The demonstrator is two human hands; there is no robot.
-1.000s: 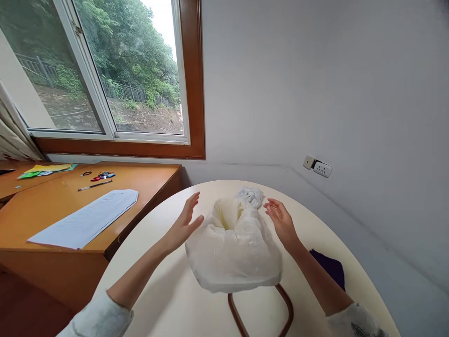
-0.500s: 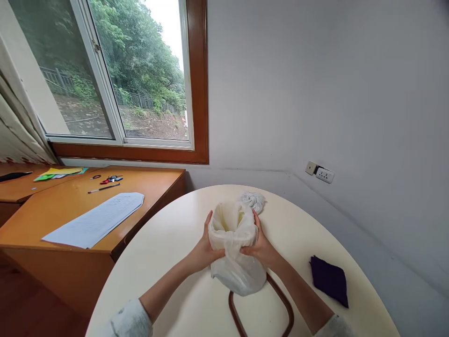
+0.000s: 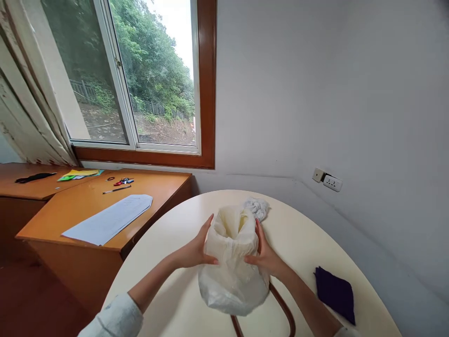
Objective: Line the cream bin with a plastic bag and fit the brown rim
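White plastic bag (image 3: 233,285) upright over the near middle of the round cream counter (image 3: 168,236); cannot tell whether its base rests there or is slightly raised. Mouth gapes upward, rim gathered and creased, inside pale yellowish. Lower part bulges out, wider than the neck.

Left hand (image 3: 198,248) clamped on the bag's left side, thumb across the front, fingers up along the flank. Right hand (image 3: 266,255) clamped on the opposite side, thumb on the front, fingers partly hidden behind the plastic. Both sleeves pale.

Crumpled whitish bundle (image 3: 257,207) just behind the bag, right of its mouth. Brown curved bar (image 3: 285,309) shows below the bag, running out at the bottom edge; what it belongs to, unclear. Dark purple cloth (image 3: 335,295) lies flat by the right forearm, well apart from the bag.

Further left, a wooden counter (image 3: 77,210): white papers (image 3: 110,220), a pen (image 3: 117,189), small red and blue items, coloured sheets (image 3: 80,174). Window (image 3: 157,84) above, patterned curtain (image 3: 31,107) at its left. Socket (image 3: 332,182) on the wall, right.
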